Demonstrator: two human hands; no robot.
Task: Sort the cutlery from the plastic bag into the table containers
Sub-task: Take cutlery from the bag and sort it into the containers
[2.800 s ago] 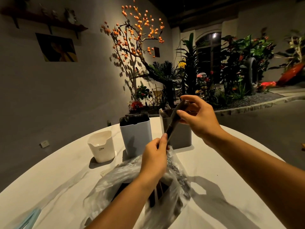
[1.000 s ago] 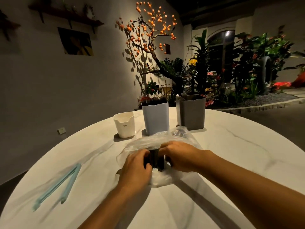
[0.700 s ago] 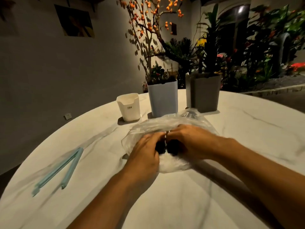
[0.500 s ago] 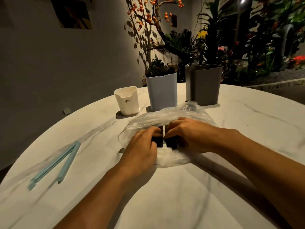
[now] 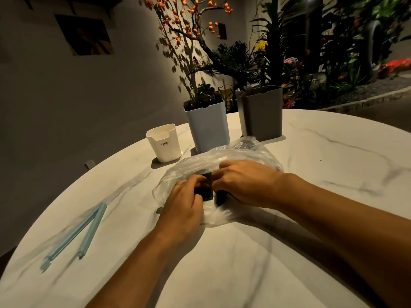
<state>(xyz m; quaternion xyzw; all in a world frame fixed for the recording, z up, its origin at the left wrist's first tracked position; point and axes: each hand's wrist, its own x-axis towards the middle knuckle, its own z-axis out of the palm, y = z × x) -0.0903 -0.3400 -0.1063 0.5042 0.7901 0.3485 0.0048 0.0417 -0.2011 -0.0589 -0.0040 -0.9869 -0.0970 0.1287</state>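
A clear plastic bag (image 5: pixel 240 152) lies on the round white table (image 5: pixel 333 165), with dark cutlery (image 5: pixel 208 188) showing at its mouth. My left hand (image 5: pixel 182 207) and my right hand (image 5: pixel 242 183) are both curled around that dark bundle at the bag's near end. Behind the bag stand three containers: a small white cup (image 5: pixel 165 143), a tall pale-blue container (image 5: pixel 208 127) with dark cutlery tips at its top, and a tall grey container (image 5: pixel 261 114) with lighter pieces sticking out.
Two pale-blue sealing sticks (image 5: pixel 77 234) lie on the table's left side. A wall with a picture rises beyond the far edge, and a decorative tree with orange berries (image 5: pixel 189 25) and plants stand behind the containers.
2.8 s ago my right hand held a dark piece up near the grey container. Both hands have since come down onto the bag and stay gripping the dark bundle, shifting only slightly.
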